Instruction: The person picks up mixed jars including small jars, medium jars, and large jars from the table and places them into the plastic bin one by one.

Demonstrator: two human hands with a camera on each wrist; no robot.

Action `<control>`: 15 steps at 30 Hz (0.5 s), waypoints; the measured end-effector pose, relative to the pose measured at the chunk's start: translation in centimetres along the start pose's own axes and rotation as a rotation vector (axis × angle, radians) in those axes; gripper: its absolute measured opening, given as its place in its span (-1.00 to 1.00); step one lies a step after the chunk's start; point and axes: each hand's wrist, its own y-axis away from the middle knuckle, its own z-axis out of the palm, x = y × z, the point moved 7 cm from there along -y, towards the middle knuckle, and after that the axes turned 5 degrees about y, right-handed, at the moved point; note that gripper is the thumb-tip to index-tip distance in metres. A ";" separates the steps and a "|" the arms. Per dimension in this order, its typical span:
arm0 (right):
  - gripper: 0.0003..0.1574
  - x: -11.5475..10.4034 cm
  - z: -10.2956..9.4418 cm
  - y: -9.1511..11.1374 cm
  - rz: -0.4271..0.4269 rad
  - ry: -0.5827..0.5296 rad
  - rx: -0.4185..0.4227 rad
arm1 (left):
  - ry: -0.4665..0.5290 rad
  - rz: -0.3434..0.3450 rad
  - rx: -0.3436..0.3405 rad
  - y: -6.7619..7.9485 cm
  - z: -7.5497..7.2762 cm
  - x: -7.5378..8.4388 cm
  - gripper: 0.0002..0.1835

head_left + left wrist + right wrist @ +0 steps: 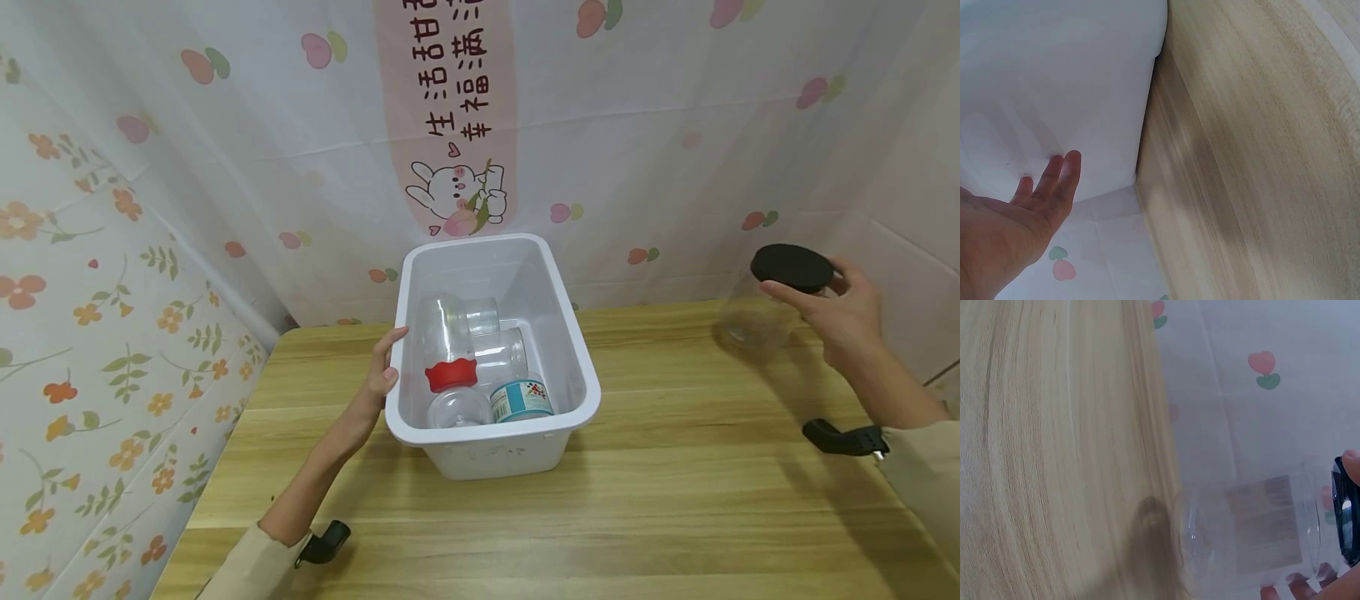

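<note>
A white plastic tub [577,350] stands on the wooden table, with several clear plastic jars inside. One jar [447,325] has a red wavy-edged lid [451,374]; another jar [521,398] wears a blue label. My left hand [375,385] touches the tub's left rim, and the left wrist view shows its fairly straight fingers [1066,178] against the outer wall. At the far right my right hand [851,317] holds a clear jar [750,312] by its black lid [792,267]. Whether the base of this jar [1241,531] touches the table cannot be told.
The wooden table [675,500] reaches back to a white printed curtain [637,150] just behind the tub. A flowered cloth [112,333] hangs along the left side. A black wrist mount sits on each sleeve.
</note>
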 end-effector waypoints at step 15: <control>0.05 0.2 0.6 0.4 -0.036 0.100 -0.018 | -0.005 -0.002 0.001 0.0 0.1 0.1 -0.36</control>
